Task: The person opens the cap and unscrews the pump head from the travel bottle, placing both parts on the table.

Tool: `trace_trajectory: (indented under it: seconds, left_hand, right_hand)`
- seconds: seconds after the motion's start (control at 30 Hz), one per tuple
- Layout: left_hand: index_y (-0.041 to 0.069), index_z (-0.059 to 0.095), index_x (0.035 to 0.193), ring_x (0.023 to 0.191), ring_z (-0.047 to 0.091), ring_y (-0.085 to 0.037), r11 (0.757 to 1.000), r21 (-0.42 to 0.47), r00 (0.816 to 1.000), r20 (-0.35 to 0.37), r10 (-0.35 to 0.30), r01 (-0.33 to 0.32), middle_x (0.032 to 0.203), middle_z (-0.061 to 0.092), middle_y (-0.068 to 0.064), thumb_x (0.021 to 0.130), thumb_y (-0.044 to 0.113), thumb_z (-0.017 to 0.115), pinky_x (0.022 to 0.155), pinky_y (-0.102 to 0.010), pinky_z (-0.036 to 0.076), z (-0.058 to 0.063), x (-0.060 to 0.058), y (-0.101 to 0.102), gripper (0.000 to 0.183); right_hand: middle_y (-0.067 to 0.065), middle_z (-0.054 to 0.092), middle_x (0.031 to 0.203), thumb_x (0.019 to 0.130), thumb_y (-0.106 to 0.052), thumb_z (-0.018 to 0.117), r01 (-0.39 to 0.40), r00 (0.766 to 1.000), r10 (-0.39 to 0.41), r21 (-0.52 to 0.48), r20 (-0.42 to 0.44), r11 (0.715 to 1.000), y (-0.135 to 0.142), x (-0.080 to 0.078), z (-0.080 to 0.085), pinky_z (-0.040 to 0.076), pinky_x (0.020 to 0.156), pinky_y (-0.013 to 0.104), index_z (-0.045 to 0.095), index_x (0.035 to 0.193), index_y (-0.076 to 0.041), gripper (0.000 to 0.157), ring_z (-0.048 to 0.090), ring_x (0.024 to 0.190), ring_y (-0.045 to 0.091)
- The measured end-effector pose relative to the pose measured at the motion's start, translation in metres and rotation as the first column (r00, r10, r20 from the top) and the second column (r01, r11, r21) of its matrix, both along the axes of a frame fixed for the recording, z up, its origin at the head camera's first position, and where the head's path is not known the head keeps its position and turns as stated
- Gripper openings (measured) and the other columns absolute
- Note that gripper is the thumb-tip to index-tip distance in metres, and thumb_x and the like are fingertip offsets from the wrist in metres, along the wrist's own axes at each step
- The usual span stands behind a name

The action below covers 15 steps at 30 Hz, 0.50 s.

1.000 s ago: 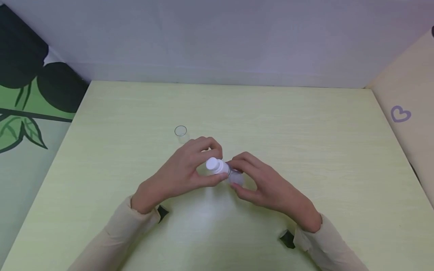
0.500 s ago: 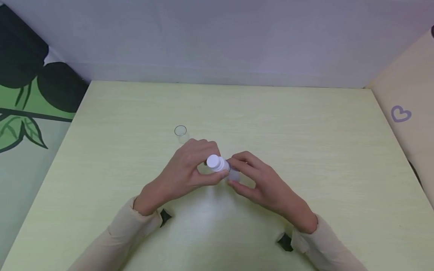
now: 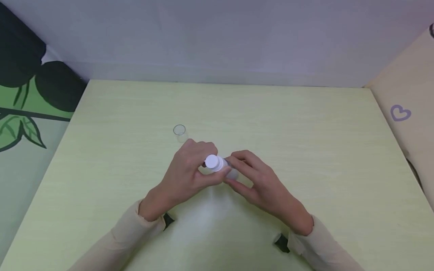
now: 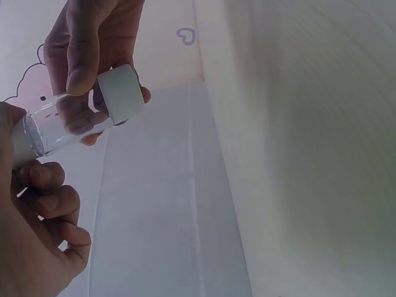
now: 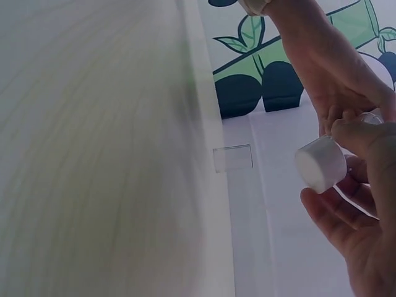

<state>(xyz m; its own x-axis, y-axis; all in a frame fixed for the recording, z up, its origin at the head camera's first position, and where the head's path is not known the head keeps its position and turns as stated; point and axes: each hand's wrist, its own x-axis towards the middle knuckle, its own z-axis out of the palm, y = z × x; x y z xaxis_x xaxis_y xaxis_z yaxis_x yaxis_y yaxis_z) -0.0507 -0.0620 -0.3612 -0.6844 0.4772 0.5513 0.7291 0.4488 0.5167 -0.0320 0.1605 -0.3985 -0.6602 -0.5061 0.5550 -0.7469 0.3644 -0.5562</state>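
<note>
Both hands hold a small clear bottle with a white top (image 3: 213,162) and a white base (image 4: 120,93), tilted above the table. My left hand (image 3: 184,165) pinches the white collar below the top between thumb and fingers. Lower down, my right hand (image 3: 255,180) has its thumb and fingers round the clear body (image 4: 65,120), close to the base. In the right wrist view the white base (image 5: 320,164) faces the camera, and the right hand (image 5: 365,216) partly hides the body. Behind the left hand, a small clear cap (image 3: 179,130) stands on the table.
The pale wood-look table (image 3: 305,124) meets a grey-lilac wall (image 3: 217,41) at the back. Side panels stand left and right, the right one marked with a purple heart (image 3: 401,113). Dark pieces (image 3: 281,242) sit by both sleeve cuffs.
The hands have drawn slightly closer together, the right shifting left. The bottle's white top has tipped a little more upright, and the left fingers have curled in further. The clear cap stays put.
</note>
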Motion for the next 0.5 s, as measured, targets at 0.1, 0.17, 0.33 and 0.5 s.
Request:
trace_trajectory:
  seconds: [0.1, 0.17, 0.33, 0.5]
  left_hand:
    - [0.015, 0.053, 0.076, 0.061, 0.043, -0.01, 0.999, -0.026, 1.0, -0.014, 0.023, -0.024, 0.065, 0.049, 0.005, 0.095, 0.039, 0.073, 0.068, -0.029, 0.032, 0.001, 0.0, -0.002, 0.036]
    - [0.015, 0.055, 0.078, 0.062, 0.043, -0.011, 0.998, -0.05, 0.999, -0.015, 0.035, -0.036, 0.066, 0.051, 0.005, 0.093, 0.041, 0.077, 0.068, -0.029, 0.032, 0.002, 0.0, -0.004, 0.037]
    - [0.016, 0.055, 0.078, 0.064, 0.039, -0.007, 0.992, -0.118, 0.999, -0.022, 0.045, -0.047, 0.066, 0.05, 0.007, 0.081, 0.053, 0.085, 0.066, -0.027, 0.032, 0.008, 0.0, -0.008, 0.048]
    - [0.017, 0.058, 0.082, 0.061, 0.037, -0.006, 0.98, -0.192, 0.999, -0.017, 0.042, -0.044, 0.066, 0.05, 0.008, 0.071, 0.063, 0.086, 0.065, -0.026, 0.035, 0.013, -0.001, -0.01, 0.055]
  right_hand:
    - [0.004, 0.064, 0.12, 0.087, -0.012, 0.085, 0.003, 1.0, -0.003, -0.003, 0.005, 1.0, 0.001, -0.001, 0.002, 0.051, 0.094, 0.015, 0.068, 0.132, -0.01, 0.048, 0.064, 0.107, 0.015]
    - [0.004, 0.065, 0.121, 0.087, -0.012, 0.085, 0.002, 1.0, -0.002, -0.013, 0.008, 1.0, 0.001, -0.002, 0.002, 0.051, 0.097, 0.015, 0.068, 0.132, -0.01, 0.048, 0.065, 0.108, 0.016]
    - [0.005, 0.065, 0.121, 0.085, -0.01, 0.087, -0.005, 1.0, 0.006, -0.028, 0.026, 1.0, 0.004, -0.003, 0.004, 0.052, 0.1, 0.015, 0.068, 0.131, -0.008, 0.049, 0.067, 0.108, 0.017]
    - [0.005, 0.065, 0.12, 0.081, -0.006, 0.09, -0.005, 0.999, 0.007, -0.037, 0.04, 0.999, 0.007, -0.004, 0.003, 0.051, 0.102, 0.016, 0.069, 0.129, -0.008, 0.052, 0.067, 0.109, 0.017]
